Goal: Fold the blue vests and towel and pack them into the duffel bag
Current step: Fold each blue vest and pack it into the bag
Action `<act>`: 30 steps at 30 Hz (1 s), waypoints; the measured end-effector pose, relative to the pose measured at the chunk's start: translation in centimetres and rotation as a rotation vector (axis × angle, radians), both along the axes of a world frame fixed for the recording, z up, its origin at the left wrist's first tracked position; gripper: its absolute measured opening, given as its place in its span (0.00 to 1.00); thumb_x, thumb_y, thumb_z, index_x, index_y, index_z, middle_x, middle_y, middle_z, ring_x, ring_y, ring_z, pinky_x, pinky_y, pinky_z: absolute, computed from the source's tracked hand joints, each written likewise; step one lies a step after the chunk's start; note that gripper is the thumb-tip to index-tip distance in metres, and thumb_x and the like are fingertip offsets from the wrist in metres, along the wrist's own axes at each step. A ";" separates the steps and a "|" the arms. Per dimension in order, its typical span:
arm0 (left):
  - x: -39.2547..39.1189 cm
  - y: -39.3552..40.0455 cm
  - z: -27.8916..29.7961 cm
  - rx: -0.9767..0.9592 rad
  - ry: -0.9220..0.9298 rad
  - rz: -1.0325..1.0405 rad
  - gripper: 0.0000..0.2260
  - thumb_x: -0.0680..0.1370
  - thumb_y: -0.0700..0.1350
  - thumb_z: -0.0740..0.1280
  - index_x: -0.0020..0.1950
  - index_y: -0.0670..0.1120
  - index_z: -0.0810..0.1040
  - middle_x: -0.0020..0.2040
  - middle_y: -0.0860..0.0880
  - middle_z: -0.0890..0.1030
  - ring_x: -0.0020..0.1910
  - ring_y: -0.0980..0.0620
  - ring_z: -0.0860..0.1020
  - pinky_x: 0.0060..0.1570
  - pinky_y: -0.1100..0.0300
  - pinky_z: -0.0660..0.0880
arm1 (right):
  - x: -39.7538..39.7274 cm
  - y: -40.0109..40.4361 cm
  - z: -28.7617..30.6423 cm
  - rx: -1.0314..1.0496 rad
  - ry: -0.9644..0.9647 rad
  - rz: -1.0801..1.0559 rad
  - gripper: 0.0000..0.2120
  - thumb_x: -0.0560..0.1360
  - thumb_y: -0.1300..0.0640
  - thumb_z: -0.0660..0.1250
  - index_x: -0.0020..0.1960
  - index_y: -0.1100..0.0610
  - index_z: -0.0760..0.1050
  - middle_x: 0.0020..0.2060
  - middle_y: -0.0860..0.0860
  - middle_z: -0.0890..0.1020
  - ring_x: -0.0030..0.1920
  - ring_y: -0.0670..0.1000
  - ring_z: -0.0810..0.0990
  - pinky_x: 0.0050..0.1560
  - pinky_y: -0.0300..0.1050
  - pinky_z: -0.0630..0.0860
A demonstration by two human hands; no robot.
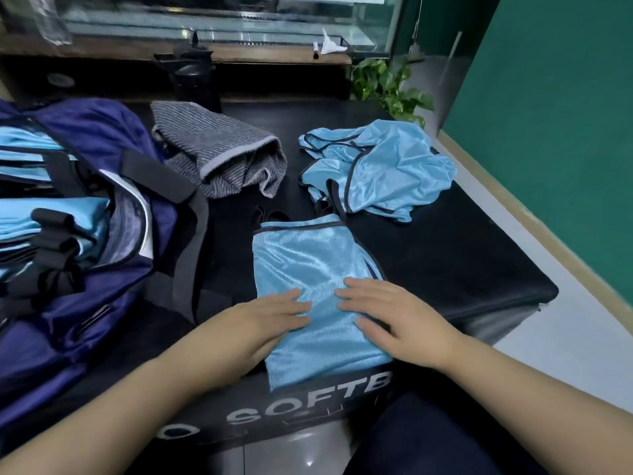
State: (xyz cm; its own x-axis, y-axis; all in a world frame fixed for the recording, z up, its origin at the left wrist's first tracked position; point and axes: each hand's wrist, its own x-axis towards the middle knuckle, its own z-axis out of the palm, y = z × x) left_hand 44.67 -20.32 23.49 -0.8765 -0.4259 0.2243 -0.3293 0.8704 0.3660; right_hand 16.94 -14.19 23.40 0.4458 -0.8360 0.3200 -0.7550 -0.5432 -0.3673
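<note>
The folded vest (315,296) overhangs the desk (445,255) edge at 6 o'clock; your flat, released left hand (274,317) and right hand (387,313) press it, and the slippery fabric may slide off.

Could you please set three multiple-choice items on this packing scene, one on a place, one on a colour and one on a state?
1. Where does the crumpled vest lie?
A. Inside the duffel bag
B. On the black surface, beyond the flat vest
C. On the floor

2. What colour is the towel?
A. Grey striped
B. Plain white
C. Red

3. How do the left hand and right hand meet the flat vest?
A. Both pinch its straps
B. Both press flat on it
C. Neither touches it

Key: 1 B, it sits far right on the surface; 2 A, grey stripes show; 3 B, fingers lie straight on the cloth.
</note>
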 end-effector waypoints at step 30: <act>-4.1 -1.8 2.3 0.518 0.368 0.950 0.15 0.80 0.53 0.53 0.47 0.45 0.74 0.42 0.45 0.79 0.45 0.43 0.76 0.49 0.49 0.72 | 2.8 -5.4 2.9 0.291 -0.470 -0.712 0.20 0.81 0.48 0.58 0.34 0.56 0.61 0.28 0.47 0.66 0.31 0.47 0.65 0.32 0.44 0.60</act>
